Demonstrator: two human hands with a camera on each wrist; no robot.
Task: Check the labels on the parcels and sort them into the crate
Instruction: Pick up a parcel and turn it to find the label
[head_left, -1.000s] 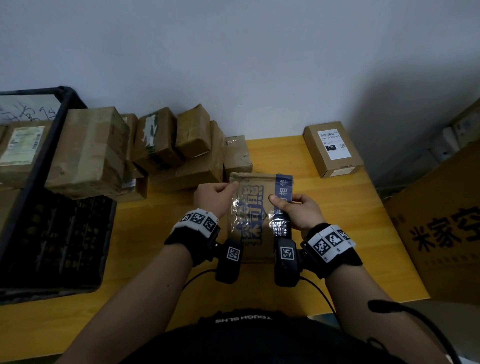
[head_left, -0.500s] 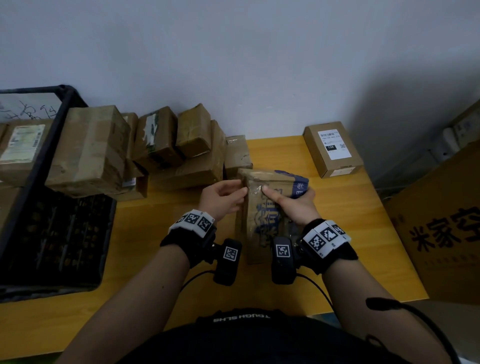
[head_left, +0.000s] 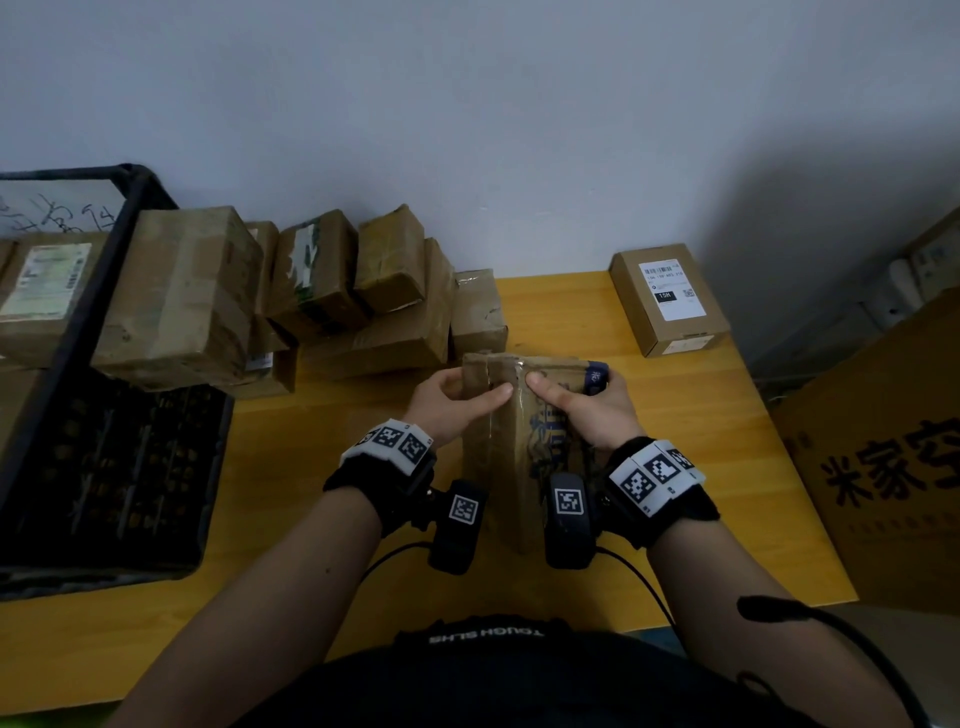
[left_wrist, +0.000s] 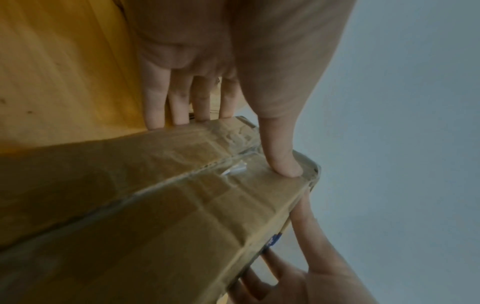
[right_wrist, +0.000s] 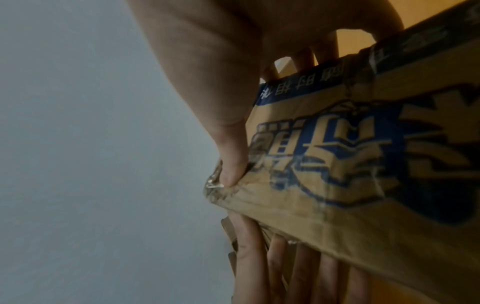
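I am turning the parcel (head_left: 524, 415) up on edge between both hands. A second ago it lay almost flat in front of me with its printed blue face up; half a second ago it was already tipping; now that face slants off to my right and a plain taped side has come round toward me. No shipping label shows on either face in view, so my guess is that I am hunting for it on a side I have not yet seen, and sorting must wait for that.

My left hand (head_left: 457, 402) pinches the far top corner: the thumb presses on the taped seam, and the left wrist view shows the four fingers (left_wrist: 179, 102) reaching behind the edge. My right hand (head_left: 592, 410) clamps the other top corner, thumb on the printed face, fingers (right_wrist: 322, 47) curled over the back. The thumb tips nearly meet at the seam.

The parcel stands above the table (head_left: 649, 415), in front of the stack of boxes (head_left: 332, 296) by the wall. Whether its lower end touches the wood I cannot tell; the wrist cameras hide it.

The crate (head_left: 104, 467) to my left and the labelled box (head_left: 670, 296) at the far right corner sit where they did before.
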